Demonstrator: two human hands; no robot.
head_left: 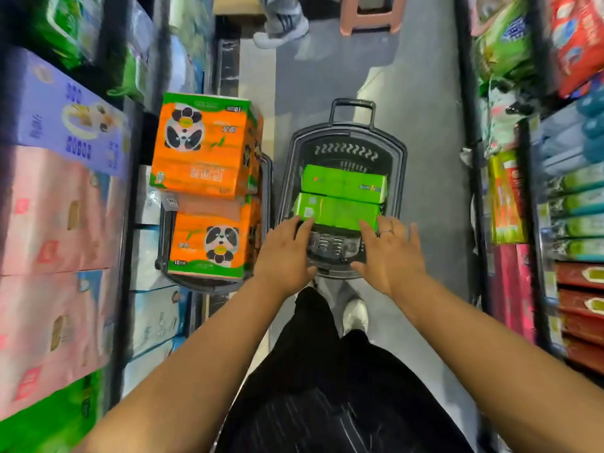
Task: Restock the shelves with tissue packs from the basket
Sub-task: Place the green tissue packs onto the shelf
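Black trousers [327, 371] and a white shoe [355, 313] fill the foreground as a person stands in a shop aisle. Both bare arms reach forward: the left hand [287, 253] and the right hand [390, 253], fingers spread and fairly straight, touch the near edge of the nearer green tissue pack [336, 210]. It lies against a second green tissue pack [343, 182] inside a dark grey plastic basket [401, 178] on the floor. Just left, an orange panda-print tissue bundle [202, 152] overlaps a second orange bundle [212, 243]. Stocked shelves [58, 207] flank the aisle; a pink stool [369, 22] stands beyond.
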